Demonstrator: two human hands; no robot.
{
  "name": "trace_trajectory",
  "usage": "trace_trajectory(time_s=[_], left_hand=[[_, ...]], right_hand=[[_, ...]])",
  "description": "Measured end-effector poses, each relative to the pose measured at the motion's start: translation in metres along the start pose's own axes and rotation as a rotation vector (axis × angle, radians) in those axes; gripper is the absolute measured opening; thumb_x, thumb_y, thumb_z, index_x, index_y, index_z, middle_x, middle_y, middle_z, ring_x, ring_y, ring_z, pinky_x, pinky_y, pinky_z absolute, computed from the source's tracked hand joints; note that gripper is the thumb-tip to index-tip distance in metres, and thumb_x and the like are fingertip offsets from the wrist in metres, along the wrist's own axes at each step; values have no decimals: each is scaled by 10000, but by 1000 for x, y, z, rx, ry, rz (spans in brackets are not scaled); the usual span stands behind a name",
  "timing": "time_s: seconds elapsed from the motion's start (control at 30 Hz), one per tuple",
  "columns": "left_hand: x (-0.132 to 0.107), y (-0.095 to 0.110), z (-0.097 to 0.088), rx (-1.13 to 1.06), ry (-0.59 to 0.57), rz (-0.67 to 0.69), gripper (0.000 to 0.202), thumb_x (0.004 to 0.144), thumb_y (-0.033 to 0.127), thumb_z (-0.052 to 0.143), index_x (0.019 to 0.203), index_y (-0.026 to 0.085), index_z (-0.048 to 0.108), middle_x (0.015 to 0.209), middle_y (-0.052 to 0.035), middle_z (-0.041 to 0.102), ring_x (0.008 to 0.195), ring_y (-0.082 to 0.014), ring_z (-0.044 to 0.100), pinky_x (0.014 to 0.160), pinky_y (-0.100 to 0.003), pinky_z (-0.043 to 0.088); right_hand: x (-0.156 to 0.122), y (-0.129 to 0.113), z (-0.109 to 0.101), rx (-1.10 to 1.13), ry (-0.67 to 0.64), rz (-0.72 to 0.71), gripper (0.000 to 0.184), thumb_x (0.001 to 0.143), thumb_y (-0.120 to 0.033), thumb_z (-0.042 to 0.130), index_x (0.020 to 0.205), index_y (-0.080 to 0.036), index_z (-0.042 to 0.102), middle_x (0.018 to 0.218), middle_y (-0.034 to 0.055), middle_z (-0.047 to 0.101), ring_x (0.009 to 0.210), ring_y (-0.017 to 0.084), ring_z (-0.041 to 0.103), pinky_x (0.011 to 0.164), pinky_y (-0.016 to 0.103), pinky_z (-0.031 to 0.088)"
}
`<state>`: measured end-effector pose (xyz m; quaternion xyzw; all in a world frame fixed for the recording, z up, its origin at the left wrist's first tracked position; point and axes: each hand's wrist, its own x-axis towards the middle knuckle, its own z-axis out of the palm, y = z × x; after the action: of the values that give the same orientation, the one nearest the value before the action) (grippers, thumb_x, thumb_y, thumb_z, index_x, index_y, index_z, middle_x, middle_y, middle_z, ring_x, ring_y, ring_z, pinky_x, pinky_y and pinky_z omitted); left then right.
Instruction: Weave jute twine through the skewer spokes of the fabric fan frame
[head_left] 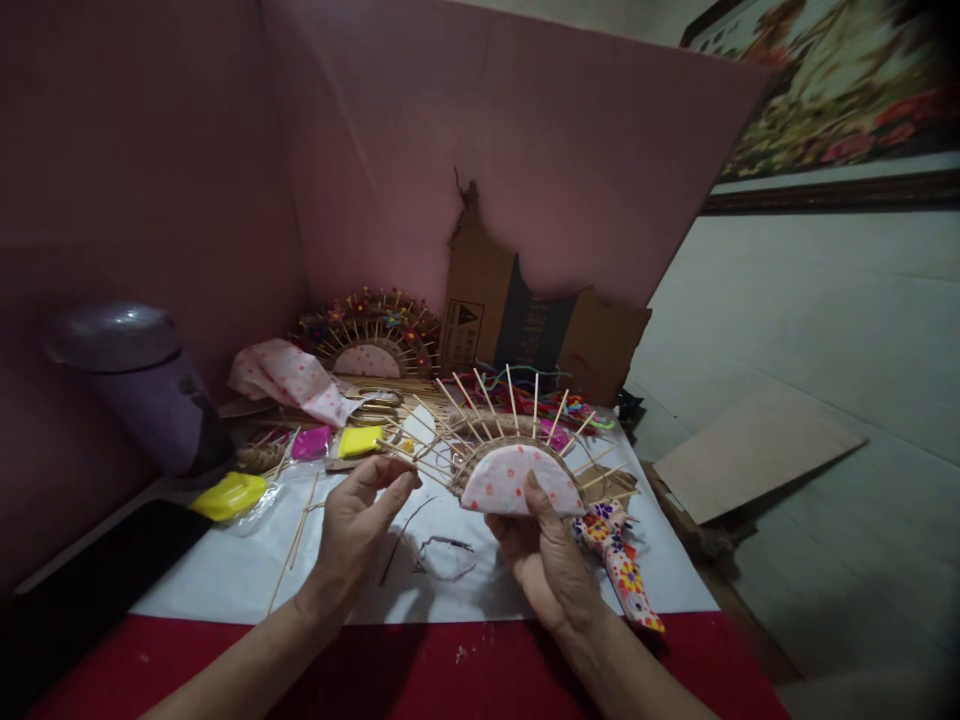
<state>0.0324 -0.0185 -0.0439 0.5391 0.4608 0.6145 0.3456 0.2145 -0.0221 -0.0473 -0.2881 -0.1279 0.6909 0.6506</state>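
Pink walls [420, 130] hem in a packed, white-topped surface [206, 585], and right at the centre, held up over it, is the fan [519, 460]! Right hand [553, 565] has it firmly: thumb across the dotted panel [493, 482], fingers tucked beneath, grip closed on the lower edge. Left hand [358, 515] is up beside the sticks [535, 405], at their left end, thumb and fingertips nearly together; whether that grip has caught anything, I cannot tell. Score so far: panel covered, brown band [487, 446] around its curve, bare sticks spread in place. The 2nd fan [367, 362], back by the wall, wears coloured flowers [392, 319]; these sticks show none, so measured against that, this fan looks well short. Traffic now! Dark strands [448, 542] lie loose between the 2 hands, a patterned piece [626, 575] sits just beside the right wrist, and bright yarn [592, 412] crowds in behind. Over on the left, a yellow pack [232, 495], pink pack [310, 442], cloth [289, 380] and black slab [112, 570] squeeze the room, bottle [150, 400] looming, cardboard [480, 275] propped at the back.
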Motion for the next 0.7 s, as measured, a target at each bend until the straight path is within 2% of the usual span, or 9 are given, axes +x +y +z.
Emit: trace_trajectory(time_s=[0.2, 0.27, 0.37, 0.5, 0.6, 0.7], left_hand=[[7, 7, -6, -451, -175, -420, 86, 705, 243, 642, 750, 172, 659, 799, -51, 647, 757, -162, 575, 721, -312, 451], [10, 6, -10, -579, -243, -515, 85, 682, 221, 656, 747, 170, 673, 800, -60, 645, 752, -171, 580, 721, -333, 464], [14, 3, -19, -668, -295, -565, 75, 668, 180, 664, 740, 169, 678, 783, -54, 636, 740, -166, 579, 737, -349, 470], [19, 2, -26, -638, -383, -595, 66, 639, 105, 667, 685, 151, 665, 741, -44, 620, 696, -139, 570, 709, -314, 465], [21, 3, -28, -611, -451, -627, 62, 611, 105, 682, 638, 149, 648, 685, -42, 606, 629, -129, 550, 659, -313, 461], [21, 5, -29, -592, -472, -632, 85, 587, 130, 699, 622, 172, 634, 657, -42, 606, 620, -154, 552, 636, -347, 463]], right_hand=[[-1, -2, 3, -12, 27, -8, 308, 596, -236, 804, 835, -179, 618, 724, -20, 707, 619, 131, 654, 566, 251, 560], [-1, -2, 3, -29, 40, 0, 338, 559, -228, 822, 821, -175, 615, 688, -24, 698, 584, 135, 647, 537, 250, 557], [-2, -3, 3, -43, 40, 11, 343, 549, -223, 826, 809, -170, 608, 678, -24, 697, 564, 130, 643, 522, 238, 554], [-2, -3, 2, -72, 0, 15, 283, 597, -203, 799, 791, -158, 598, 660, -22, 697, 522, 111, 629, 479, 205, 538], [-3, -3, 0, -87, -6, 15, 277, 619, -206, 788, 810, -163, 592, 660, -22, 698, 510, 114, 628, 454, 209, 539], [-3, -3, 0, -100, -14, 35, 304, 623, -207, 786, 852, -170, 590, 690, -14, 708, 536, 130, 646, 468, 232, 559]])
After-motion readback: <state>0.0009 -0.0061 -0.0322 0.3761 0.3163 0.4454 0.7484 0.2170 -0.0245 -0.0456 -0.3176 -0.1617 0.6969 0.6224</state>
